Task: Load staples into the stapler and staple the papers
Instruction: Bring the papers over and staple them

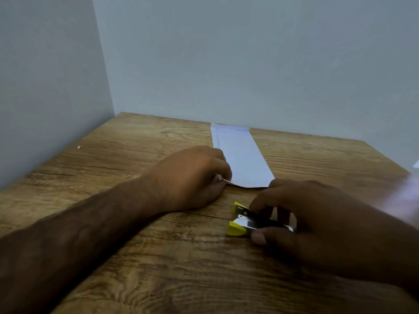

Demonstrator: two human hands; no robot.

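A small yellow and black stapler (243,220) lies on the wooden table (136,257), its jaws apart and pointing left. My right hand (317,225) grips its rear part between thumb and fingers. A long strip of folded white papers (240,152) stretches from the back wall toward me. My left hand (192,177) rests on the table at the papers' near left corner and pinches that corner, which is lifted a little. The stapler sits just in front of the papers' near edge, apart from it. No staples are visible.
Grey walls close the table at the back (249,64) and on the left (45,87). A tiny white speck (79,147) lies near the left wall. A white, blurred shape (408,196) shows at the right edge.
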